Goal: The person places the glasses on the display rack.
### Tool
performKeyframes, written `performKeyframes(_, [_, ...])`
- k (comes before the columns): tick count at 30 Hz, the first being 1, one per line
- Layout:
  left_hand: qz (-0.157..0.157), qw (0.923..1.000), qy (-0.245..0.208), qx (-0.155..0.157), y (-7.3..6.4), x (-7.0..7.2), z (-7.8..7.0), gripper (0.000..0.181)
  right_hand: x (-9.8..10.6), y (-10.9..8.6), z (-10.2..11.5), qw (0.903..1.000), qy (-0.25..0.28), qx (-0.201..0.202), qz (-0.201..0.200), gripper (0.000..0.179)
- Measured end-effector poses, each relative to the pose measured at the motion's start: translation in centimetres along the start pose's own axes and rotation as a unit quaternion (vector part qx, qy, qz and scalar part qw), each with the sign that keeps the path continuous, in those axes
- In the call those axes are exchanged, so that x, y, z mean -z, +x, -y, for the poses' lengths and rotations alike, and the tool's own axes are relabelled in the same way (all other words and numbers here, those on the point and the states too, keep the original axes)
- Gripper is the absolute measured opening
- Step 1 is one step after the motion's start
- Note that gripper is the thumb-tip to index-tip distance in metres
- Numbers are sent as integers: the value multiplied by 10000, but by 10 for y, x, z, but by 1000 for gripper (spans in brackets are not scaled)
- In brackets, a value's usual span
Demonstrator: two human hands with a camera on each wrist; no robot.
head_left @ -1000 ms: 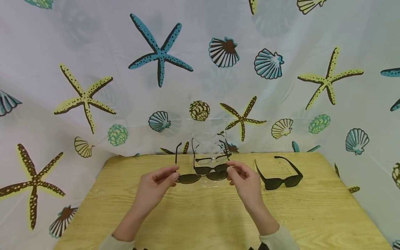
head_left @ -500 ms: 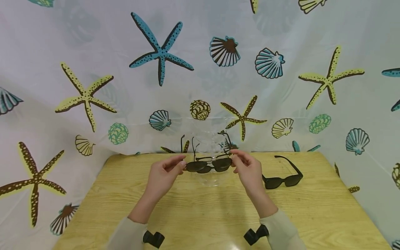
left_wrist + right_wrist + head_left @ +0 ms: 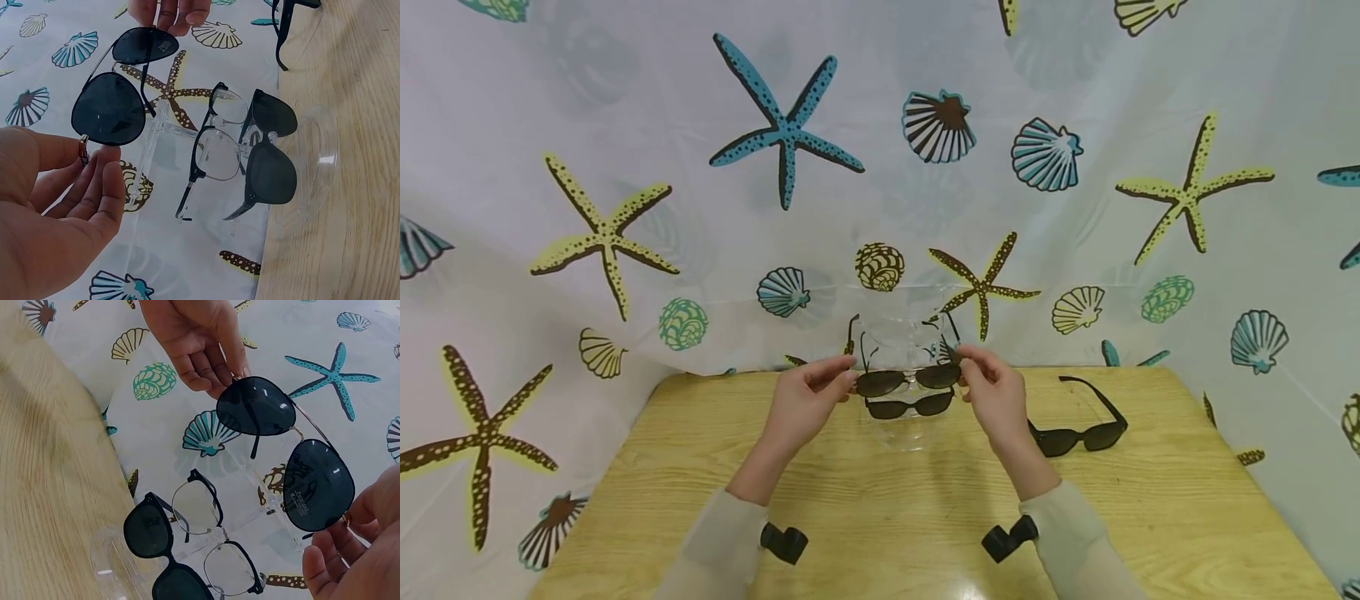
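My left hand (image 3: 805, 396) and right hand (image 3: 997, 392) pinch a pair of aviator sunglasses (image 3: 880, 383) by its two outer ends, near the hinges. Thin metal rims and dark lenses show, with the temples unfolded and pointing away from me. A clear plastic eyewear stand (image 3: 325, 156) rises behind and below them. Lowest on it sit black-framed sunglasses (image 3: 888, 409). Just above those are clear eyeglasses (image 3: 219, 153) with dark browlines, mostly hidden behind the aviators in the head view. In both wrist views the aviators hover near the stand's upper part, above the eyeglasses.
Another pair of black sunglasses (image 3: 1060, 442) lies unfolded on the wooden table (image 3: 880, 517), right of the stand and partly behind my right hand. A white curtain (image 3: 880, 200) printed with starfish and shells hangs behind the table and along its sides.
Both hands have moved forward and up with the aviator sunglasses, from in front of the stand's lower pair to above it. The aviators now cover the clear eyeglasses in the head view.
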State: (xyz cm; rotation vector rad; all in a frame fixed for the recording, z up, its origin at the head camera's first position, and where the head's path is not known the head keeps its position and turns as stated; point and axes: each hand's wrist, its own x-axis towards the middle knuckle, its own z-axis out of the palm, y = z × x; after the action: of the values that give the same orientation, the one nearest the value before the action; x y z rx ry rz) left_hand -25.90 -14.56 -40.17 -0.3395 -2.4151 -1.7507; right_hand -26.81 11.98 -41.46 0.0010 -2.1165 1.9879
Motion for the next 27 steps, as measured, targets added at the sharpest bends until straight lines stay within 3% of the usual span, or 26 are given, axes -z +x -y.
performKeyframes(27, [-356, 9985, -250, 329, 33, -17, 9, 31, -4, 34, -13, 9988, -428, -234, -99, 33])
